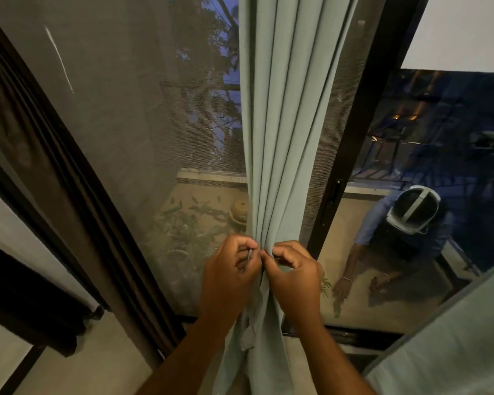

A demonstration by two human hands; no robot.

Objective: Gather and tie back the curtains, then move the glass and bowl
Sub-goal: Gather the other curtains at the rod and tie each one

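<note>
The pale green curtain (280, 155) hangs bunched into folds down the middle of the sliding door's mesh screen (120, 132), and both hands meet on it low down. The left hand (230, 280) pinches a thin tie strip (250, 255) against the gathered cloth; the right hand (293, 276) has fingers curled, pinching the same spot from the other side. A loose strip end dangles below the hands. No readable writing anywhere. A dark curtain (35, 178) is cut off at the left edge. Can't see the glass or bowl.
</note>
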